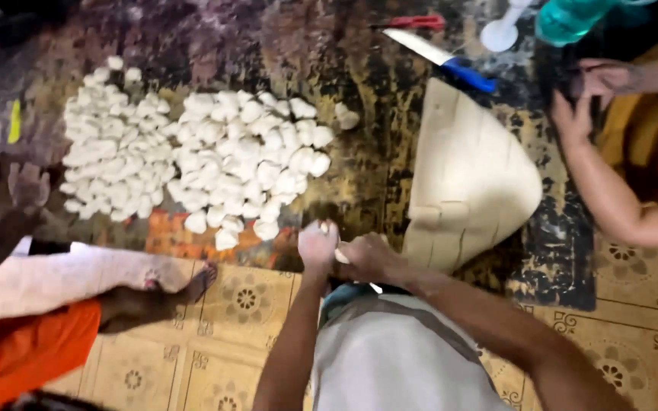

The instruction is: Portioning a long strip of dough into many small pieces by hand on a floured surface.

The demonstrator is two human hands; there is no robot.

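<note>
You are pressing your left hand (318,245) and right hand (368,257) together around a small pale lump of white dough (341,256), both closed on it just above your lap, so only a sliver of it is showing between the palms. The large cream-coloured slab of dough scored with cut lines (470,183) is lying just beyond and to the right of your right hand, its long axis running away from you toward the blue-handled knife (439,55). The heap of small white dough pieces (199,156) is lying ahead and to the left, nearer your left hand.
</note>
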